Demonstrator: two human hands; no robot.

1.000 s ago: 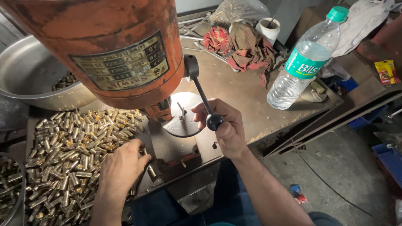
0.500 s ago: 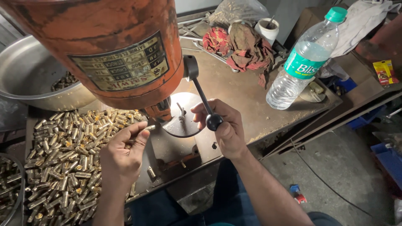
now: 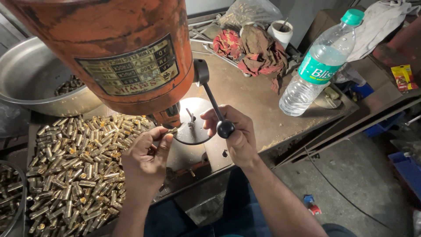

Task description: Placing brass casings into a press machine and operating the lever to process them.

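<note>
Small brass sleeve [image 3: 172, 130], pinched at my left hand's [image 3: 147, 153] fingertips, just under the rusty orange drill head [image 3: 109, 48].
My right hand [image 3: 234, 131] clenches the black ball-ended lever [image 3: 225, 127]; dull brass cylinders [image 3: 74, 166] lie heaped beside the round steel table [image 3: 195, 127].

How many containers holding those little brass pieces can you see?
2. A large metal bowl sits at the upper left behind the orange machine; a dark round tub shows at the lower left edge. Others may be hidden out of frame.
</note>
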